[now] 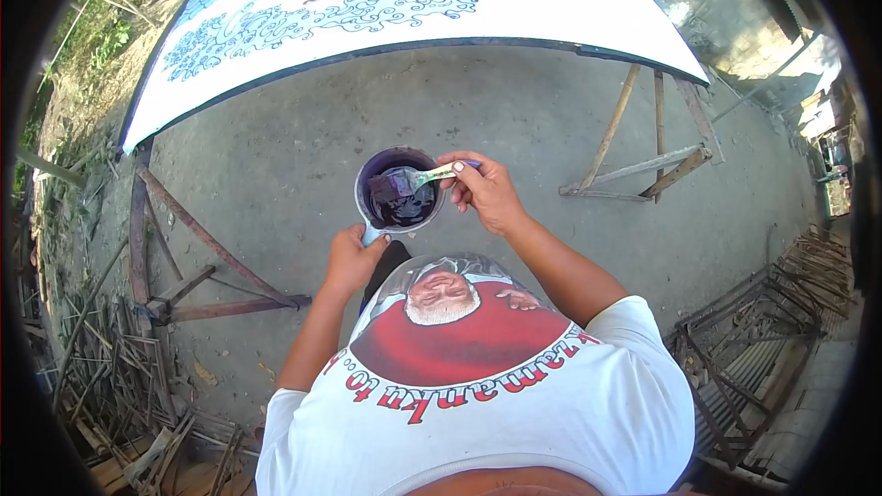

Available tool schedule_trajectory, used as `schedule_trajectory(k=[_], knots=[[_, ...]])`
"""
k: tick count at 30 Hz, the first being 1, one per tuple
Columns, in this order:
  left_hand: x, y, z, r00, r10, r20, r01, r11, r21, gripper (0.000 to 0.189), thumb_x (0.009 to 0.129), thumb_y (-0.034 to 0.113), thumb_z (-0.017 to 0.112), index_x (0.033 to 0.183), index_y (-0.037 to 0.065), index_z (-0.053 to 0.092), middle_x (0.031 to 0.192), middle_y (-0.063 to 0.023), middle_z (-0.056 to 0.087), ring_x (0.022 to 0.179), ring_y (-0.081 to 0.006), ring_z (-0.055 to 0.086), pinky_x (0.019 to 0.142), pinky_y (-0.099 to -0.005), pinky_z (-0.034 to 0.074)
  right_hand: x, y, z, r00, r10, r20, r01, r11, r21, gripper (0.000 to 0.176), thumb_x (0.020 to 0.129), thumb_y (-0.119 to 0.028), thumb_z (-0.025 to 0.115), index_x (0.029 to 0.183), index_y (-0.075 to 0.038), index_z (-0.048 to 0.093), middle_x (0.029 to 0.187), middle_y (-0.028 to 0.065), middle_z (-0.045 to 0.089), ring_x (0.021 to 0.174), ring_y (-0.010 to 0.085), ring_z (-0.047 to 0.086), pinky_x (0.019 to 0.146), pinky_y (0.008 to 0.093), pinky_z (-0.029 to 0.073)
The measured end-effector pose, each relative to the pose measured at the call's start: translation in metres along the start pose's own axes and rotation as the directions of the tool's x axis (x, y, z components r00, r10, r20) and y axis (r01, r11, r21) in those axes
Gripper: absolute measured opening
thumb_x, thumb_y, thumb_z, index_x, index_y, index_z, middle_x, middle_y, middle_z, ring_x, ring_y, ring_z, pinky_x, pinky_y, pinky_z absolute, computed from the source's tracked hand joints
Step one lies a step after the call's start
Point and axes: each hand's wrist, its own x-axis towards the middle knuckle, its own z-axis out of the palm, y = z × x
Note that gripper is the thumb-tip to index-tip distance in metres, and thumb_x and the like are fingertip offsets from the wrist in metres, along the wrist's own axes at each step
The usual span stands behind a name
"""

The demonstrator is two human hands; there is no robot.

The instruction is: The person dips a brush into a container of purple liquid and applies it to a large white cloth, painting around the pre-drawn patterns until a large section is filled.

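Landmark: paint cup (381,163), a small round dipper with a short handle, held in front of the chest over the concrete ground (367,101).

- Left hand (352,260): just below the cup, fingers curled tight around its handle. The hand covered most of the handle, leaving only a short pale stub visible at the cup's lower edge.
- Right hand (487,191): just right of the cup, fingers pinched closed on the end of a paintbrush (424,176). The grip hid the end of the handle.
- The brush lay across the cup's right rim with its bristles down inside. The bristles were dark and merged with the dark purple paint (409,211), so the depth of the dip could not be told.
- The paint covered the cup floor. The inner wall was stained the same purple, so the fill level was hard to read.
- Beyond the cup: a large painted signboard (367,14), white with blue and yellow figures, top edge cut off by the frame. It rested on wooden trestles (643,165), only partly seen to the cup's right and left.
- Far left of the cup: a pile of thin scrap strips (110,377), material unclear. Far right: stacked metal frames (753,331), distorted at the lens edge.
- Nearer than the cup: the person's white printed shirt (514,404), which hid the legs and feet.
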Motion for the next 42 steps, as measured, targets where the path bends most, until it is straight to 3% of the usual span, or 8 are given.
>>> schedule_trajectory(k=[6, 11, 17, 22, 28, 33, 37, 42], knots=[[0.112, 0.029, -0.035, 0.99, 0.081, 0.12, -0.09, 0.993, 0.074, 0.027, 0.087, 0.023, 0.077, 0.081, -0.001, 0.065, 0.06, -0.0044, 0.056, 0.055, -0.0122, 0.047, 0.051, -0.0384, 0.038, 0.085, -0.031, 0.003, 0.997, 0.01, -0.079, -0.006, 0.998, 0.056, 0.029, 0.104, -0.024, 0.056, 0.119, -0.002, 0.068, 0.084, 0.0044, 0.069, 0.064, 0.007, 0.06, 0.052, 0.022, 0.048], [0.183, 0.056, -0.05, 0.985, 0.037, 0.168, -0.046, 0.998, 0.046, 0.027, 0.088, 0.024, 0.076, 0.082, -0.001, 0.066, 0.061, -0.0029, 0.055, 0.056, -0.0106, 0.046, 0.051, -0.0365, 0.038, 0.146, -0.046, -0.007, 0.985, 0.06, -0.163, -0.037, 0.989, 0.141, 0.028, 0.104, -0.024, 0.056, 0.116, -0.002, 0.068, 0.083, 0.0047, 0.069, 0.062, 0.0073, 0.059, 0.052, 0.0222, 0.048], [0.258, 0.086, -0.046, 0.987, -0.067, 0.144, 0.073, 0.997, -0.039, 0.028, 0.089, 0.024, 0.075, 0.082, -0.001, 0.066, 0.06, 0.0, 0.052, 0.055, -0.0087, 0.044, 0.05, -0.0341, 0.035, 0.245, -0.07, -0.042, 0.992, 0.088, -0.09, -0.063, 0.966, 0.251, 0.031, 0.104, -0.026, 0.056, 0.116, 0.0, 0.067, 0.083, 0.0055, 0.069, 0.062, 0.0083, 0.059, 0.054, 0.0236, 0.049], [0.315, 0.118, -0.038, 0.994, -0.109, 0.015, 0.11, 0.987, -0.116, 0.026, 0.091, 0.021, 0.074, 0.079, 0.0, 0.064, 0.06, 0.0038, 0.051, 0.055, -0.005, 0.041, 0.048, -0.03, 0.032, 0.339, -0.104, -0.086, 0.994, 0.106, -0.019, -0.087, 0.896, 0.436, 0.03, 0.102, -0.026, 0.057, 0.114, 0.0, 0.066, 0.083, 0.0062, 0.067, 0.064, 0.0113, 0.059, 0.056, 0.0269, 0.047], [0.334, 0.114, -0.04, 0.979, -0.175, -0.106, 0.145, 0.959, -0.242, 0.023, 0.093, 0.018, 0.075, 0.081, 0.003, 0.063, 0.062, 0.0055, 0.053, 0.052, -0.0027, 0.041, 0.045, -0.0254, 0.03, 0.428, -0.136, -0.154, 0.991, 0.11, -0.077, -0.062, 0.882, 0.468, 0.031, 0.101, -0.027, 0.057, 0.115, -0.001, 0.067, 0.084, 0.0072, 0.067, 0.067, 0.0127, 0.06, 0.06, 0.0277, 0.048], [0.311, 0.107, -0.041, 0.932, -0.304, -0.199, 0.229, 0.917, -0.326, 0.022, 0.093, 0.017, 0.075, 0.082, 0.003, 0.063, 0.063, 0.0057, 0.054, 0.05, -0.0018, 0.042, 0.043, -0.0237, 0.03, 0.472, -0.131, -0.219, 0.978, 0.038, -0.207, 0.038, 0.936, 0.351, 0.032, 0.101, -0.025, 0.057, 0.116, 0.002, 0.066, 0.086, 0.0104, 0.069, 0.069, 0.0145, 0.062, 0.06, 0.0298, 0.051], [0.302, 0.079, -0.055, 0.891, -0.388, -0.234, 0.306, 0.896, -0.323, 0.021, 0.092, 0.014, 0.076, 0.081, 0.003, 0.062, 0.062, 0.0053, 0.053, 0.049, -0.0021, 0.042, 0.042, -0.0241, 0.03, 0.489, -0.124, -0.234, 0.94, 0.045, -0.337, 0.046, 0.966, 0.256, 0.031, 0.101, -0.022, 0.057, 0.117, 0.004, 0.065, 0.087, 0.0122, 0.069, 0.07, 0.0161, 0.063, 0.059, 0.0306, 0.054], [0.297, 0.068, -0.058, 0.855, -0.449, -0.26, 0.359, 0.874, -0.329, 0.023, 0.092, 0.013, 0.075, 0.079, 0.004, 0.059, 0.06, 0.0043, 0.052, 0.047, -0.0027, 0.041, 0.041, -0.0247, 0.029, 0.504, -0.119, -0.24, 0.923, 0.069, -0.379, -0.018, 0.991, 0.136, 0.028, 0.102, -0.02, 0.057, 0.116, 0.004, 0.064, 0.089, 0.0126, 0.068, 0.073, 0.0185, 0.066, 0.061, 0.0316, 0.058]])
